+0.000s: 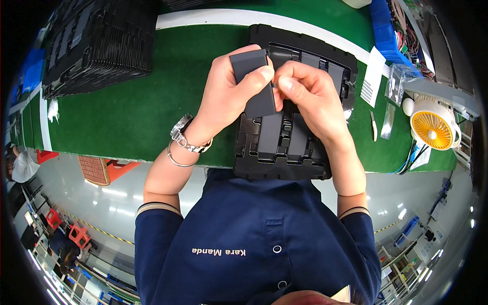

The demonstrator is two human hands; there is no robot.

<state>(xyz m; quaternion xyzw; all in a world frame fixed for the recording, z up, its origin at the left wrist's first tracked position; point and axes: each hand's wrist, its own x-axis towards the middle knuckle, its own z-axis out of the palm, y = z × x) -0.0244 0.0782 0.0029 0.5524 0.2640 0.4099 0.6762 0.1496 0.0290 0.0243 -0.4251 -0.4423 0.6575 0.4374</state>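
Note:
My left hand (230, 87) grips a flat dark grey rectangular block (257, 100), thumb across its upper face. It is held tilted above a black moulded plastic tray (282, 171). Close against the block's right edge, my right hand (316, 96) is closed in a pinch; a tiny dark bit shows at the fingertips, too small to name. Similar dark grey blocks (269, 136) lie in the tray's compartments. Both hands and the held block cover the middle of the tray.
A tall stack of black trays (109, 48) stands at the far left of the green table (173, 101). To the right are a printed sheet (373, 76), a small knife (374, 126), a yellow-and-white fan (432, 127) and a blue bin (389, 38) with cables.

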